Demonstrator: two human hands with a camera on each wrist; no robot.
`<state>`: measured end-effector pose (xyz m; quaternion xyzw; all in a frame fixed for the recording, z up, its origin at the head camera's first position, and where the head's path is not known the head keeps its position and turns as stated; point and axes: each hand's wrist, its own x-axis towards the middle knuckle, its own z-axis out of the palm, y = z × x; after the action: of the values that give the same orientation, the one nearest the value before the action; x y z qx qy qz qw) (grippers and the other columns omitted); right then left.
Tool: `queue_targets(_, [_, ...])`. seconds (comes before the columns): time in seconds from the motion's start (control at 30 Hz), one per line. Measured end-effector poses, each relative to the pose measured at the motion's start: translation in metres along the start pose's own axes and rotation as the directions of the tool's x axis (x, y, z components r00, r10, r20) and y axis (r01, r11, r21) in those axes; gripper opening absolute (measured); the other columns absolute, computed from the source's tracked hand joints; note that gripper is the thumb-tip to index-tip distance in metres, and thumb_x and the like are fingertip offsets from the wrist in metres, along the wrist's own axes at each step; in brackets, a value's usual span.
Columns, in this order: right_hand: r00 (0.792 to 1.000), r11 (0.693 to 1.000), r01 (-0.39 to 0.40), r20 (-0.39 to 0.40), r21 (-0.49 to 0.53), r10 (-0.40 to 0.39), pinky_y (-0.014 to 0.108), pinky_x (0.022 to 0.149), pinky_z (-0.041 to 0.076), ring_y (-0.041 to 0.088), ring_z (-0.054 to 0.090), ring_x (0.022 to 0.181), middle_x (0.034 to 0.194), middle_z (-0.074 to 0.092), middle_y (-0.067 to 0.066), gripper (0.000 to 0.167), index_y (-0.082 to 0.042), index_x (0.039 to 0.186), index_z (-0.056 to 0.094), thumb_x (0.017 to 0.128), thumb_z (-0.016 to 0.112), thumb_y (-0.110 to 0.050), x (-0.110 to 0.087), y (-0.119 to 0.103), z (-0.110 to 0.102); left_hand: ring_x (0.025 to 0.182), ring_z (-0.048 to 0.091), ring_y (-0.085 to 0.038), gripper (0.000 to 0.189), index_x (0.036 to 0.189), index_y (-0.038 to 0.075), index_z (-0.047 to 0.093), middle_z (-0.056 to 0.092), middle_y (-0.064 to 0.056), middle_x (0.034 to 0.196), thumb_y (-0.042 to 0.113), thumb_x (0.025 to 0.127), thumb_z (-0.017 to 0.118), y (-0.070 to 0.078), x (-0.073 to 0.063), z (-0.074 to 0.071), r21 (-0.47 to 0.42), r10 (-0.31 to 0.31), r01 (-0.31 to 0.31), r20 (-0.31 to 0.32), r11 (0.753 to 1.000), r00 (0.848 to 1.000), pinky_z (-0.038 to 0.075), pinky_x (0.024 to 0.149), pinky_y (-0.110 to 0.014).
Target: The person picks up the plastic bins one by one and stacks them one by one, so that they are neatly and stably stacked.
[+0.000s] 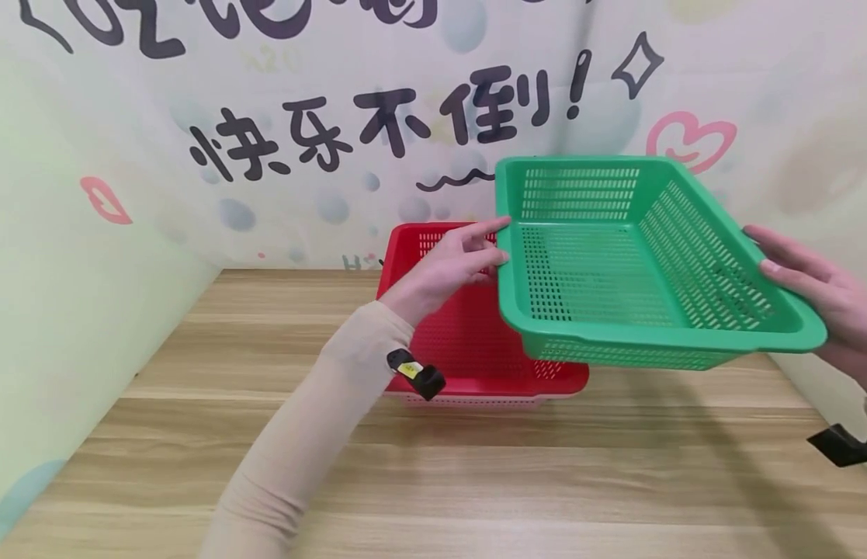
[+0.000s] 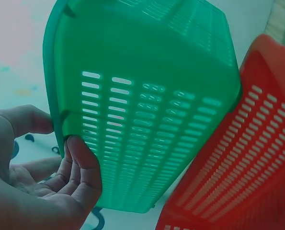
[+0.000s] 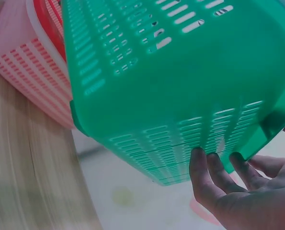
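Note:
A green slotted plastic basket (image 1: 587, 272) is held up in the air, tilted, over the right part of the table. My left hand (image 1: 468, 256) pinches its left rim, thumb on one side and curled fingers beneath, as the left wrist view shows (image 2: 51, 167). At the opposite rim my right hand (image 1: 831, 303) grips the edge, with fingertips against the slotted outer wall in the right wrist view. Behind and below the green basket stands a red basket (image 1: 468, 334), partly hidden by it and by my left hand. A pink basket (image 1: 475, 401) shows under the red one's rim.
The baskets stand on a wood-grain table (image 1: 265, 373). A pale wall cloth (image 1: 321, 155) with dark lettering rises behind it, and a light wall (image 1: 77, 272) borders the left side. Black straps (image 1: 419, 376) sit at both wrists.

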<state>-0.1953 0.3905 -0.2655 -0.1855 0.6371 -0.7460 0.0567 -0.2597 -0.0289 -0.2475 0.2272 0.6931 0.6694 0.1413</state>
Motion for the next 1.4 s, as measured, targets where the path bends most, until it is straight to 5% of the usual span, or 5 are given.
queue_targets(0.37, [0.999, 0.995, -0.039, 0.015, -0.093, 0.04, 0.033, 0.069, 0.057, 0.018, 0.066, 0.098, 0.137, 0.042, -0.004, 0.054, -0.023, 0.155, 0.02, 0.105, 0.033, -0.006, 0.022, 0.014, 0.026, 0.1, 0.063, -0.028, 0.056, 0.147, 0.008, 0.041, 0.057, -0.019, 0.116, 0.003, 0.094, 0.057, -0.005, -0.015, -0.031, -0.006, 0.029, -0.029, -0.052, 1.0, 0.998, 0.052, 0.088, -0.039])
queue_targets(0.7, [0.993, 0.997, -0.036, 0.114, -0.062, 0.043, 0.032, 0.078, 0.056, 0.017, 0.061, 0.109, 0.145, 0.029, 0.002, 0.057, -0.021, 0.156, 0.011, 0.105, 0.032, -0.007, 0.041, 0.026, 0.046, 0.089, 0.062, -0.02, 0.054, 0.147, 0.007, 0.04, 0.056, -0.011, 0.097, 0.003, 0.095, 0.052, -0.01, -0.026, -0.054, -0.02, 0.036, -0.038, -0.085, 0.999, 0.996, 0.052, 0.083, -0.033])
queue_targets(0.87, [0.99, 0.994, -0.044, 0.127, -0.098, 0.057, 0.031, 0.081, 0.055, 0.016, 0.06, 0.111, 0.148, 0.02, 0.005, 0.059, -0.021, 0.157, 0.007, 0.105, 0.034, -0.009, 0.047, 0.03, 0.058, 0.091, 0.06, -0.021, 0.054, 0.148, 0.01, 0.04, 0.054, -0.012, 0.102, 0.005, 0.095, 0.052, -0.013, -0.035, -0.066, 0.005, 0.019, -0.019, -0.11, 1.0, 0.994, 0.051, 0.085, -0.033])
queue_targets(1.4, [0.98, 0.99, -0.019, 0.192, -0.137, 0.045, 0.03, 0.09, 0.05, 0.017, 0.055, 0.118, 0.153, 0.013, 0.011, 0.061, -0.021, 0.157, 0.008, 0.104, 0.036, -0.008, 0.056, 0.024, 0.089, 0.091, 0.057, -0.018, 0.053, 0.149, 0.007, 0.038, 0.048, -0.01, 0.098, 0.002, 0.097, 0.047, -0.016, -0.053, -0.088, -0.049, 0.048, -0.054, -0.12, 0.997, 0.992, 0.051, 0.086, -0.03])
